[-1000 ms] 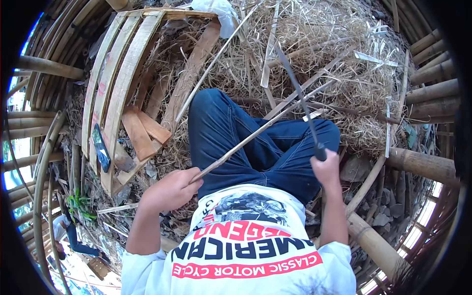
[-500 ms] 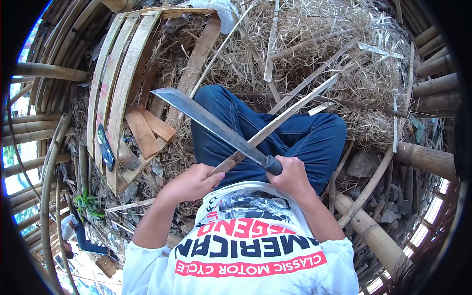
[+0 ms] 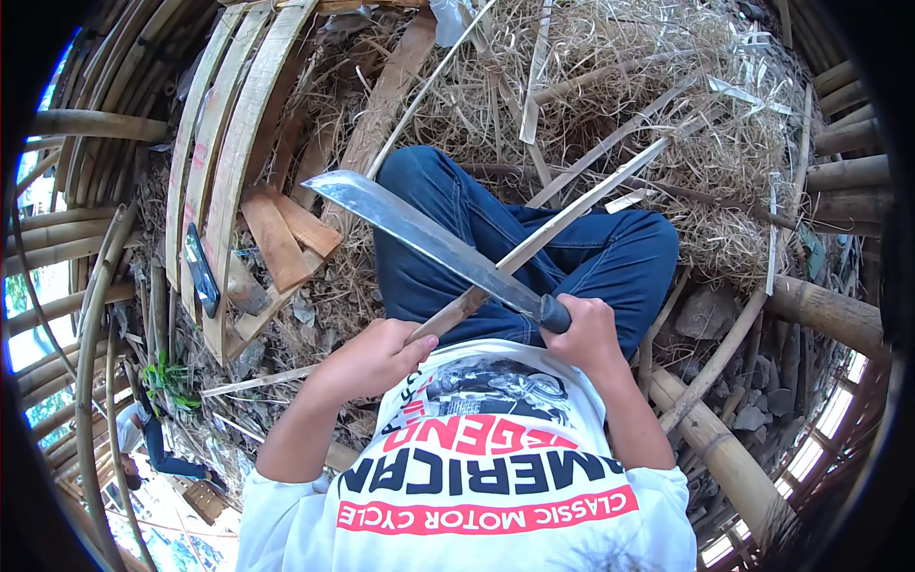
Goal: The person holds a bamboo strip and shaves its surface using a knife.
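Left hand [image 3: 367,360]: fingers closed around the near end of the bamboo strip [image 3: 562,214], which slants far-right across the lap.
Right hand [image 3: 589,334]: fist tight on the machete [image 3: 429,238], blade crossing the strip.
Advice: probably shave away from the knees [image 3: 419,191], shallow strokes.

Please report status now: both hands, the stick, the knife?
Left hand grips bamboo stick. Right hand grips knife, blade across the stick. Legs right beneath.
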Tool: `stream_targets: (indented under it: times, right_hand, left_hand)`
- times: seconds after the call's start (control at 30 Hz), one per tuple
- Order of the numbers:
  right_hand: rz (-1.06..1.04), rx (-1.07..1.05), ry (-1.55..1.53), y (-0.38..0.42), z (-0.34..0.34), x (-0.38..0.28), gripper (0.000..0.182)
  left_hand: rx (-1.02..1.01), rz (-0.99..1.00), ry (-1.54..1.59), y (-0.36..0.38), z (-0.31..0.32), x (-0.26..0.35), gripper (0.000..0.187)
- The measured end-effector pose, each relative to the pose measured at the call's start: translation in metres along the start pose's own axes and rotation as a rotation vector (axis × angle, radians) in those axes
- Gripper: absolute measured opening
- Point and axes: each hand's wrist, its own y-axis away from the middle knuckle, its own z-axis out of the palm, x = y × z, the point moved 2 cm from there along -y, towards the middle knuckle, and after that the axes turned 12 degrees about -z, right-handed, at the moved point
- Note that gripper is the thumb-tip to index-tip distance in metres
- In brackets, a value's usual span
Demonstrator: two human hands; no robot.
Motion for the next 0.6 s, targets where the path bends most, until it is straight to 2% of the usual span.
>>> stream_targets:
  times: [0.3,0.53,0.6]
  right_hand:
    - [-0.019,0.050,0.006,0.003,0.001,0.002,0.017]
    - [-0.061,-0.007,0.068,0.000,-0.004,-0.031,0.016]
    - [0.022,0.026,0.113,0.002,0.001,0.000,0.018]
  left_hand:
    - [0.023,0.019,0.008,0.002,-0.002,0.002,0.037]
    - [-0.006,-0.021,-0.004,0.002,-0.007,0.011,0.039]
    - [0.014,0.012,0.057,0.005,-0.012,0.000,0.038]
